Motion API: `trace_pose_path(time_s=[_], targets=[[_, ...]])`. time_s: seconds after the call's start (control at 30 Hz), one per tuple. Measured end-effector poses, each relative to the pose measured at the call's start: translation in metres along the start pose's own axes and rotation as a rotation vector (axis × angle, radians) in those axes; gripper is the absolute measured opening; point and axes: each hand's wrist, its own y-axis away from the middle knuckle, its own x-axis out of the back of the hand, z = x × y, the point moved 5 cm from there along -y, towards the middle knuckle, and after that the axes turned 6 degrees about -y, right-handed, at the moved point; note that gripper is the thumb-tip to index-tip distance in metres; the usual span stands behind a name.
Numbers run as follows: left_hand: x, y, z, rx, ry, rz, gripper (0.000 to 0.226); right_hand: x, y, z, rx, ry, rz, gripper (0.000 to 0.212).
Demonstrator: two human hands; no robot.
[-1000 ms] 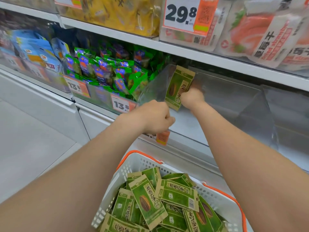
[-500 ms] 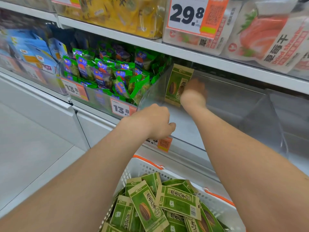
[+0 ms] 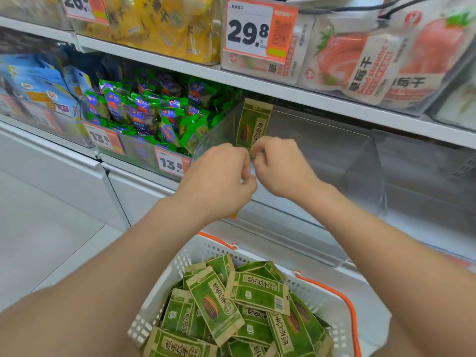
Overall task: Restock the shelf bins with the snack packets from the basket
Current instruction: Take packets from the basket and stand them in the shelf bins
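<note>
While a white basket [image 3: 206,244] of green snack packets [image 3: 219,305] waits below both wrists, a person's right hand [image 3: 280,168] steadies a single packet [image 3: 253,122] standing upright against the left wall of a clear shelf bin [image 3: 360,161]. The right fingers [image 3: 260,150] are curled tight together at the packet's lower edge and appear to pinch it, though the contact itself is hidden behind the knuckles. The left hand [image 3: 219,181] is just beside them and nearer the camera, with its fingers [image 3: 244,171] curled in towards the thumb. Whether they hold the bin's front lip or nothing at all cannot be told. Beyond the fingertips the bin holds only this one packet, so restocking looks barely begun. The chief risk is that the packet, leaning on a slick wall with nothing at its other side, slides flat or topples forward once the fingers let go. A quick withdrawal could also drag it over the front lip towards the basket. To the left of the left knuckles a neighbouring bin [image 3: 154,112] is packed with green-and-blue bags behind a price tag [image 3: 171,163]. A careless sweep of that arm could knock the tag or pull a bag out.
</note>
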Motion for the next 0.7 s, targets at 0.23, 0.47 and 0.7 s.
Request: trace_pose_path(time_s=[0.23,0.47,0.7], targets=[[-0.036,0.058,0.019,-0.104,-0.133,-0.709,0.030,0.039,0.090,-0.042,0.235,0.271,-0.150,0.025],[-0.144,0.117,0.026,-0.224,-0.475,-1.132,0.032,-0.026,0.161,0.007,0.211,0.448,-0.830,0.025],[-0.232,0.151,0.033,-0.385,-0.576,-0.958,0.073,-0.049,0.181,0.036,0.198,0.492,-0.968,0.031]])
